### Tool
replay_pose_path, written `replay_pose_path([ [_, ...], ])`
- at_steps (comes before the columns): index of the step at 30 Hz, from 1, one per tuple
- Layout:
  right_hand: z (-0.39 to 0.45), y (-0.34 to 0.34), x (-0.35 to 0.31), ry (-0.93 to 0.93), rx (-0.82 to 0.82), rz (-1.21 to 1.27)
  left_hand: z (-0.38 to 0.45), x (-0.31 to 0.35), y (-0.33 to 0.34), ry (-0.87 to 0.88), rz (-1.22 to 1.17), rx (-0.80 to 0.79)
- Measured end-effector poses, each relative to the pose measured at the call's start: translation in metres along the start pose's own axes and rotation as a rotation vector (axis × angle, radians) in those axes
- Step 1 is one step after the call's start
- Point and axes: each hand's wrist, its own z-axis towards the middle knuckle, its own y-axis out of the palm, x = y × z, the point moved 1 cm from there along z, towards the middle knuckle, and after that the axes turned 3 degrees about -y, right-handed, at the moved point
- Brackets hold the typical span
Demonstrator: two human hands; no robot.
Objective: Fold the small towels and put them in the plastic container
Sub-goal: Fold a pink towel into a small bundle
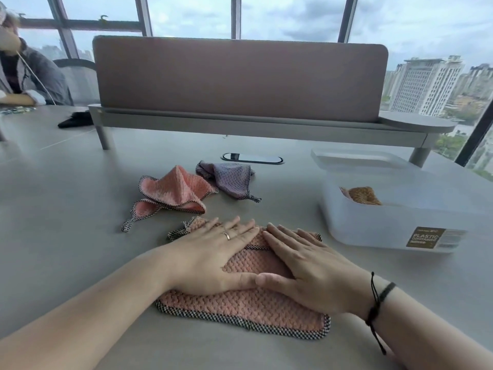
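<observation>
A pink towel [240, 308], folded once, is pressed flat on the table [66, 209] by both hands. The left hand [213, 257] and right hand [309, 265] are laid palm down with fingers straight, nothing being grasped, thumbs touching at the centre. The crease is best set by smoothing outward before the next fold. Two unfolded towels [173, 193] are seen beyond; the plastic container [386, 225] stands to the right.
</observation>
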Motion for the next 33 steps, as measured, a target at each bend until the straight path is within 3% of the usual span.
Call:
replay_pose_path([
  [10,0.008,-0.003,0.03,-0.045,-0.069,0.015,-0.001,-0.001,0.002,-0.022,0.003,-0.029],
  [13,0.005,-0.003,0.028,-0.067,0.034,0.083,-0.001,0.001,0.003,-0.024,0.018,-0.009],
  [17,-0.011,-0.019,0.015,-0.097,0.305,0.175,0.001,-0.001,0.004,-0.025,0.002,0.028],
  [19,-0.021,-0.027,0.002,-0.149,0.299,0.254,0.004,-0.003,0.003,-0.016,-0.037,0.058],
  [22,-0.025,-0.02,-0.015,-0.238,0.143,0.287,0.006,-0.008,0.003,0.017,-0.197,0.143],
  [26,-0.017,-0.012,-0.016,-0.261,0.167,0.302,-0.002,-0.012,-0.006,0.115,-0.449,0.414],
  [28,-0.016,-0.011,-0.015,-0.251,0.16,0.307,-0.008,-0.007,-0.012,0.196,-0.556,0.455],
  [33,-0.015,-0.011,-0.013,-0.14,0.182,0.523,-0.024,0.016,-0.018,0.25,-0.627,0.187],
])
